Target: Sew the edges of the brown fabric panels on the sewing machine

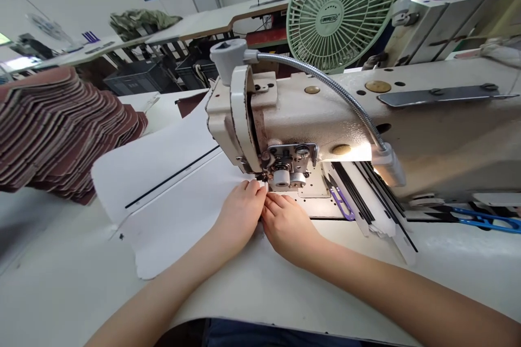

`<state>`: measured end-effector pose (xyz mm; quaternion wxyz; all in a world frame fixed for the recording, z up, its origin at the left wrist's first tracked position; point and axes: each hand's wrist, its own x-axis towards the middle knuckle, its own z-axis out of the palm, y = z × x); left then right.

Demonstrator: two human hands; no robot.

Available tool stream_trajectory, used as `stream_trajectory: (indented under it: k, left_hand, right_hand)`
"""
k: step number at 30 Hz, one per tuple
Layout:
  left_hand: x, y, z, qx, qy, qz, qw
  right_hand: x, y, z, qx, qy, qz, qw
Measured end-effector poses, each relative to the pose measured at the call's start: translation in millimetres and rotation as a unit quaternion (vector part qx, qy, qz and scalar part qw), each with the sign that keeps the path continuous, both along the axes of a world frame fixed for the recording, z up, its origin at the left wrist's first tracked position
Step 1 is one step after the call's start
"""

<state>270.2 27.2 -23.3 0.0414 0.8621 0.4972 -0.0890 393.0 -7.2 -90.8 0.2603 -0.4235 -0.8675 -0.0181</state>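
My left hand (241, 211) is closed at the right end of a large white panel (175, 227), fingers bent and pressed on its edge just in front of the needle area. Against it rests my right hand (288, 226), its fingers drawn together; what lies between those fingertips is hidden. The white panel spreads left over the table and carries a black strip (171, 178) along a slot. Right above both hands is the head of a sewing machine (280, 165), its presser foot mostly hidden behind the fingers.
Purple thread snips (341, 200) lie on the machine bed beside white and black strips (368, 195). Blue-handled scissors (484, 219) are farther right. A stack of brown pieces (61, 124) stands at left. A lamp on a flexible neck (388, 165) and a green fan (329, 19) stand behind.
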Motion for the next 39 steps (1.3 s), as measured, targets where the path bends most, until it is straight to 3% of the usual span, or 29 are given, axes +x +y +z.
stream_trajectory:
  k: [7, 15, 39]
  left_hand:
    - [-4.9, 4.7, -6.4, 0.013, -0.032, 0.001, 0.999]
    - [-26.0, 0.9, -26.1, 0.037, -0.172, -0.04, 0.984]
    - [-23.1, 2.1, -37.9, 0.048, -0.092, -0.08, 0.991]
  right_hand:
    - [3.6, 1.2, 4.8, -0.019, 0.028, -0.003, 0.999]
    - [10.6, 0.7, 6.3, 0.007, 0.111, 0.035, 0.993]
    - [11.8, -0.7, 14.2, 0.006, 0.058, 0.046, 0.997]
